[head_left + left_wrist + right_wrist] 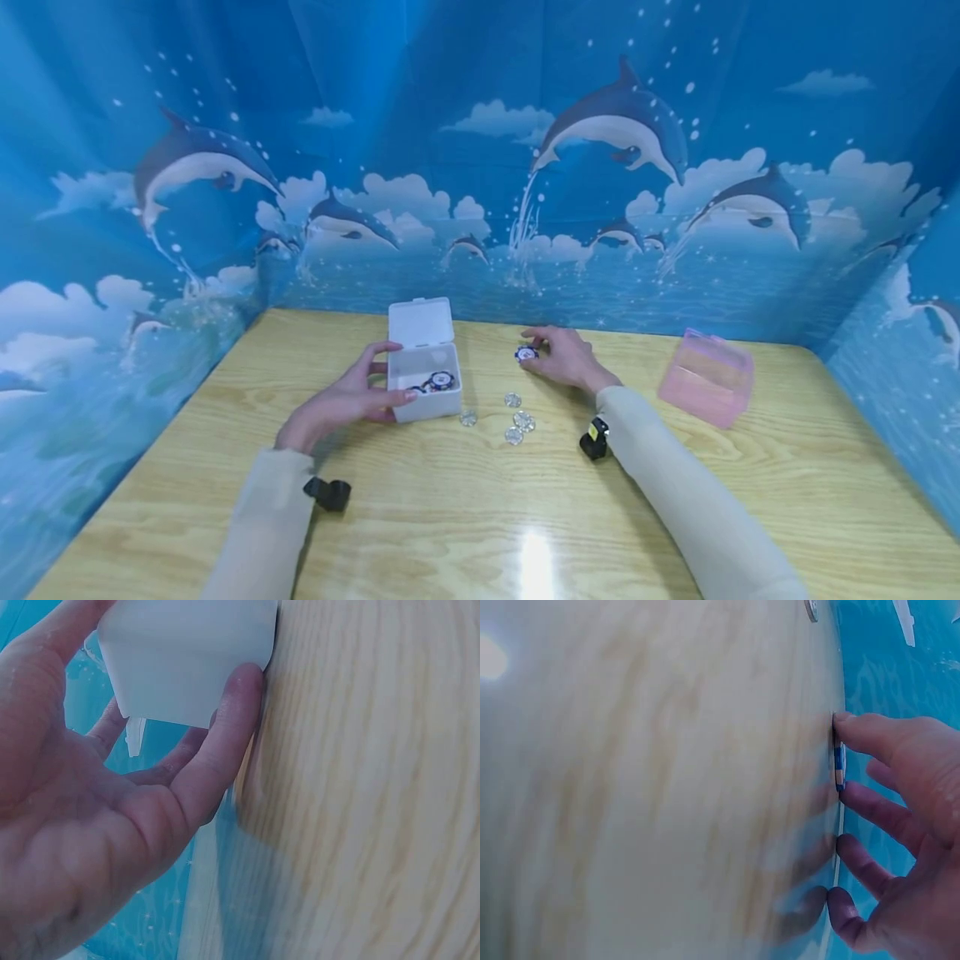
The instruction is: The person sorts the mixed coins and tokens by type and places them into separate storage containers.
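My left hand [341, 400] grips a white plastic box [431, 407] from its left side, thumb at the front and fingers spread along the wall. The box's lid [420, 323] stands open at the back. Inside lie several blue-and-white poker chips [442, 381]. To the right, my right hand [567, 357] pinches another poker chip [527, 354] between thumb and finger. In the right wrist view that chip [840, 761] lies flat at the tabletop, thumb on one edge and a finger on the other. The left wrist view shows the box wall [187, 667] between the fingers.
Several silver coins [513, 435] lie on the wooden table [435, 508] between the hands, one close to the box's front right corner. A translucent pink box [705, 382] lies right of the right hand. A blue dolphin-print curtain [420, 242] hangs behind the table.
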A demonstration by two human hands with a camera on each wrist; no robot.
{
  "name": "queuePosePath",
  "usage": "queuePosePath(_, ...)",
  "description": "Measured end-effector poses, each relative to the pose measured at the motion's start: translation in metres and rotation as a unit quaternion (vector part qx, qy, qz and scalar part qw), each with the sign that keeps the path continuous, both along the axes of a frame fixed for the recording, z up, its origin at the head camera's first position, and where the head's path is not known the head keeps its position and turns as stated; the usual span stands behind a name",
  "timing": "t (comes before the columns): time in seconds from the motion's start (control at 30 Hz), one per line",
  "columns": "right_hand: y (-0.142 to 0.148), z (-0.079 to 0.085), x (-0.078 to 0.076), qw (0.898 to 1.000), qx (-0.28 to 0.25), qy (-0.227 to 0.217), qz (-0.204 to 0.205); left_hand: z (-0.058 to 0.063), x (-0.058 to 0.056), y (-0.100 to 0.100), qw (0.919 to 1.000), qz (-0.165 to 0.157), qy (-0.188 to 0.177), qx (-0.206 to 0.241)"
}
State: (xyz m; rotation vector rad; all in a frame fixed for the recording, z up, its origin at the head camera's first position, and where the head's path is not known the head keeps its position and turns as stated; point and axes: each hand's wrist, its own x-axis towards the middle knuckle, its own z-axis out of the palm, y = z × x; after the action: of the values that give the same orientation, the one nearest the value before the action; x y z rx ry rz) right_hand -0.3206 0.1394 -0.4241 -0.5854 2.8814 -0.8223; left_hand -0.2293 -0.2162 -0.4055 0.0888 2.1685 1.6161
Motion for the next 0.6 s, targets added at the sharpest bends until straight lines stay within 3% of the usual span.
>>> queuePosePath(0.3,-0.0025,0.0012,0.0005,1.000,-0.011,-0.018,-0.010,-0.0015,-0.0010,-0.0001,1.0000,0.008,-0.001,-0.002)
queuePosePath(0.6,-0.0044,0.0050,-0.0002,0.997,-0.030,-0.065,-0.007,0.0001,-0.0005,0.0011,0.9999,0.009,-0.003,-0.004)
